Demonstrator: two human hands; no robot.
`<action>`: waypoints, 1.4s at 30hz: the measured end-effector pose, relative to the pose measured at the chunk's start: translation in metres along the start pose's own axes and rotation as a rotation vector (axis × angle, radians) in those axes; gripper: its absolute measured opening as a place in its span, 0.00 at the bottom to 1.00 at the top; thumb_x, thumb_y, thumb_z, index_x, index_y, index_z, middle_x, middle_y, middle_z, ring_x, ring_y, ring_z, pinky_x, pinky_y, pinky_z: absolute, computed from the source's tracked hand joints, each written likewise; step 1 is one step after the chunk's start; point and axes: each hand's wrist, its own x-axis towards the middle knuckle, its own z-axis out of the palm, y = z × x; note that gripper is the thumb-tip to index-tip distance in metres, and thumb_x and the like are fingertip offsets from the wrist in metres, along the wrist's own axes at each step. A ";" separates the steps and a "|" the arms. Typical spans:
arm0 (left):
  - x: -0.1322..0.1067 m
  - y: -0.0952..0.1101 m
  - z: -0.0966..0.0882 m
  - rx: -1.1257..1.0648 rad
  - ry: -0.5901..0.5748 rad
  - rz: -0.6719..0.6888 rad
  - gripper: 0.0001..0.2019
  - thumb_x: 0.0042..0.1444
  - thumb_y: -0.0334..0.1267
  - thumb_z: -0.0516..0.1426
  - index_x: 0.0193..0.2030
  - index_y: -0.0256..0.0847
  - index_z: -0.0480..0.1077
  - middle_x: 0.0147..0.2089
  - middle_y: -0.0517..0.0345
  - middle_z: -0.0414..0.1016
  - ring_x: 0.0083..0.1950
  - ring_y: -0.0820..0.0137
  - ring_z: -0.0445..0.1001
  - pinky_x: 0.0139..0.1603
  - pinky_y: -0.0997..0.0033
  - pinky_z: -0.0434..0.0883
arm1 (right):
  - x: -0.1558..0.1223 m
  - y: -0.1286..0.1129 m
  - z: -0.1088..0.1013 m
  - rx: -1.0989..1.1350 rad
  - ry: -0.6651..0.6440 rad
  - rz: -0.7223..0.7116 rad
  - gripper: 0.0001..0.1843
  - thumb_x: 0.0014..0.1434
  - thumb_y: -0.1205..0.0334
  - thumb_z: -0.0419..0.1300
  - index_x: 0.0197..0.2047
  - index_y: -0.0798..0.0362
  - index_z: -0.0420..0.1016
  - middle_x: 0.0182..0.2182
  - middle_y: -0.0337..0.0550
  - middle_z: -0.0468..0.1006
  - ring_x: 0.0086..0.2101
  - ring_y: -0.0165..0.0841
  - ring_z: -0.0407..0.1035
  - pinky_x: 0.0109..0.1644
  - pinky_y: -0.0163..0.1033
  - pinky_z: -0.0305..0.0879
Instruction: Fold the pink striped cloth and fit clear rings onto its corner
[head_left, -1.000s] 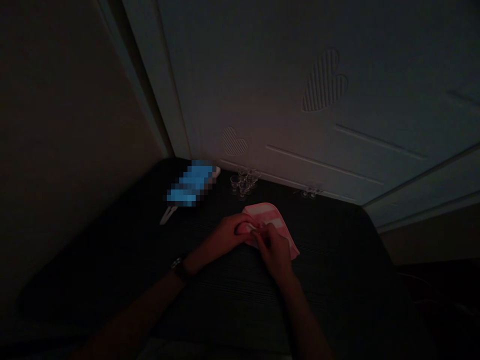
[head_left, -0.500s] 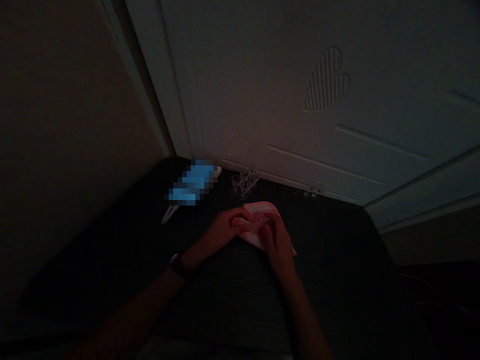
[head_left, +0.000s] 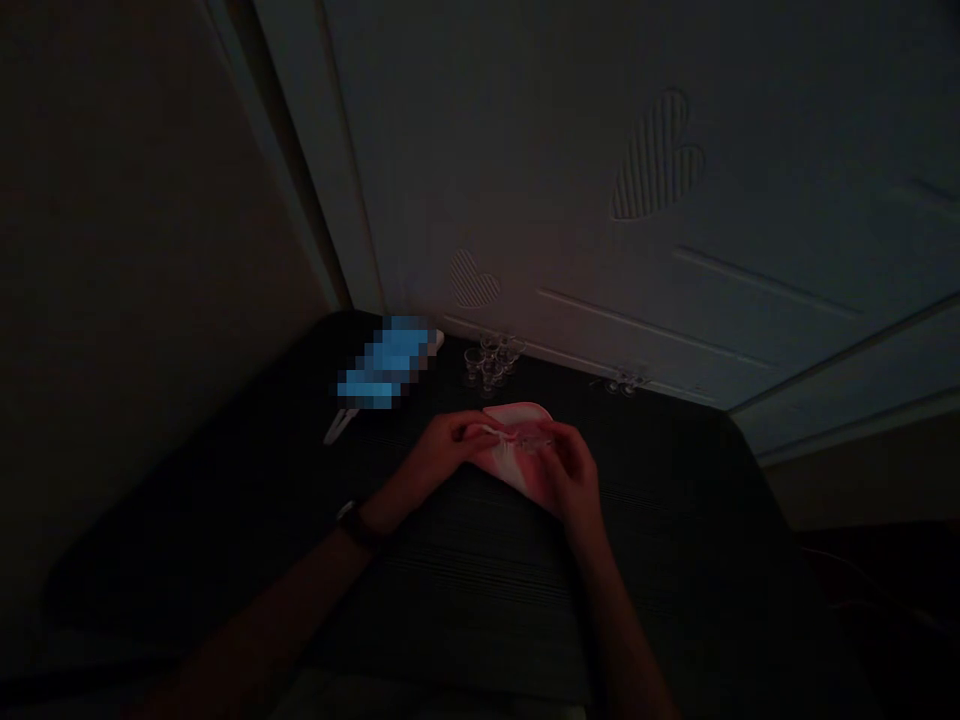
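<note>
- In a dimly lit room, you work with both bare hands over a dark table (head_left: 465, 590), your forearms reaching in from the near edge.
- Your left hand (head_left: 441, 447), a dark band (head_left: 361, 526) around its wrist, is narrowed to a pinch on a pink-and-white cloth (head_left: 511, 468).
- Your right hand (head_left: 574, 468) has its fingertips closed on a small clear piece (head_left: 534, 441), its exact shape lost in the gloom.
- The cloth lies bunched between your hands, near the middle of the table; its rounded far edge spreads beyond your fingers.
- Beyond it, a cluster of small clear glasses (head_left: 491, 365) stands near a pale panel (head_left: 517, 190), with a smaller clear group (head_left: 624, 383) farther right.
- To the left, a device with a blurred blue screen (head_left: 386, 365) rests near the corner, a pale strip (head_left: 343, 425) at its near end.
- Two ribbed hearts (head_left: 660, 160) mark the panel.
</note>
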 end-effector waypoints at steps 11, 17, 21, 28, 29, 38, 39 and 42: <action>0.000 -0.010 0.009 0.065 -0.042 0.079 0.17 0.54 0.41 0.53 0.48 0.38 0.71 0.45 0.53 0.76 0.43 0.66 0.73 0.44 0.68 0.69 | -0.010 -0.016 0.004 -0.487 0.058 -0.216 0.10 0.56 0.64 0.54 0.43 0.50 0.66 0.39 0.43 0.68 0.36 0.33 0.64 0.41 0.39 0.61; 0.001 -0.012 0.008 0.157 -0.006 0.069 0.14 0.51 0.37 0.55 0.43 0.38 0.73 0.44 0.54 0.77 0.43 0.65 0.74 0.42 0.70 0.70 | -0.011 -0.014 0.010 -0.465 -0.070 -0.302 0.16 0.54 0.64 0.58 0.47 0.50 0.63 0.42 0.44 0.68 0.42 0.34 0.63 0.45 0.40 0.62; -0.001 -0.006 0.009 0.199 -0.010 0.056 0.12 0.50 0.37 0.55 0.41 0.39 0.74 0.42 0.55 0.77 0.41 0.66 0.74 0.42 0.71 0.69 | -0.012 -0.013 0.013 -0.507 -0.214 -0.330 0.11 0.58 0.67 0.52 0.44 0.49 0.66 0.42 0.43 0.68 0.44 0.34 0.63 0.49 0.41 0.60; -0.003 -0.003 0.011 0.211 0.001 0.055 0.11 0.50 0.40 0.56 0.40 0.40 0.73 0.41 0.58 0.77 0.41 0.66 0.74 0.42 0.72 0.68 | -0.011 -0.010 0.013 -0.530 -0.189 -0.300 0.10 0.61 0.65 0.48 0.42 0.49 0.68 0.41 0.44 0.69 0.43 0.34 0.64 0.48 0.41 0.61; -0.003 -0.004 0.011 0.214 0.011 0.060 0.11 0.50 0.40 0.56 0.39 0.40 0.73 0.40 0.58 0.77 0.41 0.66 0.74 0.42 0.72 0.68 | -0.011 -0.010 0.012 -0.535 -0.173 -0.295 0.10 0.61 0.65 0.48 0.41 0.49 0.69 0.41 0.44 0.69 0.43 0.34 0.64 0.48 0.41 0.61; -0.001 -0.007 0.009 0.100 0.021 0.106 0.11 0.52 0.40 0.55 0.40 0.38 0.72 0.41 0.56 0.76 0.41 0.67 0.73 0.43 0.71 0.68 | -0.009 -0.009 0.010 -0.494 -0.095 -0.237 0.08 0.60 0.64 0.49 0.37 0.51 0.68 0.35 0.42 0.72 0.37 0.32 0.66 0.40 0.37 0.61; -0.001 -0.007 0.009 0.094 0.018 0.113 0.11 0.52 0.40 0.55 0.40 0.38 0.72 0.41 0.56 0.76 0.42 0.67 0.73 0.43 0.71 0.68 | -0.010 -0.010 0.011 -0.488 -0.096 -0.228 0.07 0.60 0.64 0.49 0.36 0.51 0.68 0.34 0.42 0.72 0.35 0.32 0.66 0.39 0.36 0.61; -0.002 -0.008 0.010 0.098 -0.007 0.138 0.11 0.53 0.39 0.55 0.42 0.39 0.72 0.43 0.56 0.76 0.44 0.67 0.73 0.45 0.71 0.68 | -0.009 -0.009 0.012 -0.477 -0.079 -0.201 0.07 0.60 0.63 0.50 0.34 0.51 0.69 0.32 0.41 0.72 0.32 0.31 0.66 0.37 0.35 0.60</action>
